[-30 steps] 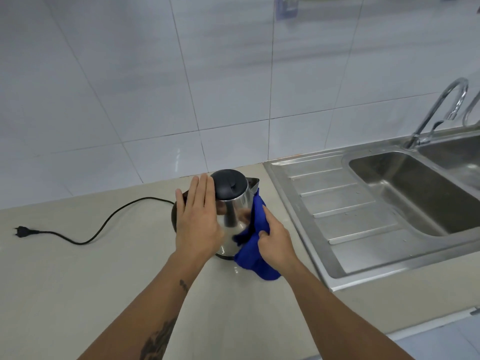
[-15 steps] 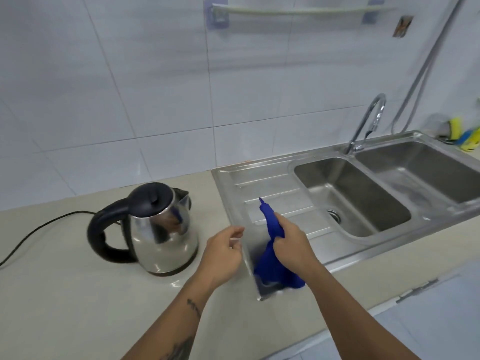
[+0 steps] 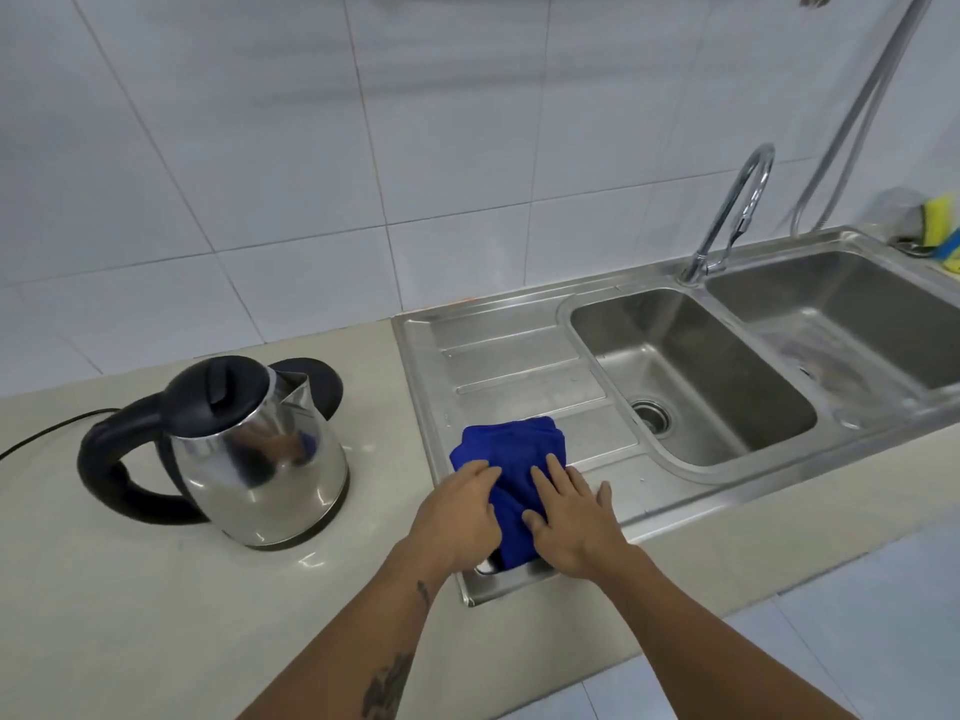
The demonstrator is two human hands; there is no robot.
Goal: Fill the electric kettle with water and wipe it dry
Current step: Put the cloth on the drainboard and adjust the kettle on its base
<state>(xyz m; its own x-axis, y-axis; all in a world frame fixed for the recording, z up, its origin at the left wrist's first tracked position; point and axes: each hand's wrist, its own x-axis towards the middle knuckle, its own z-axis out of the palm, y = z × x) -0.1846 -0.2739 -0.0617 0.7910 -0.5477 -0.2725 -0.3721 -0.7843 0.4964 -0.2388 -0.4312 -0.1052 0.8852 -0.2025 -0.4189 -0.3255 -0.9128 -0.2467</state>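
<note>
The steel electric kettle [image 3: 260, 459] with black lid and handle stands upright on the beige counter at the left, untouched. Just behind its spout lies its round black base [image 3: 319, 384]. A folded blue cloth [image 3: 511, 449] lies on the sink's drainboard [image 3: 519, 356] near the front edge. My left hand [image 3: 457, 511] rests on the cloth's left side with its fingers curled over the fabric. On the cloth's right side my right hand [image 3: 571, 511] lies flat, fingers spread.
A double steel sink [image 3: 691, 387] fills the right, with a curved faucet [image 3: 737, 210] between the basins. Yellow and blue sponges [image 3: 940, 226] sit at the far right corner. The kettle's black cord [image 3: 47, 433] trails off to the left. White tiled wall behind.
Both hands left the kettle and carried the blue cloth right to the drainboard. The cloth, held up in my right hand before, now lies flat under both hands.
</note>
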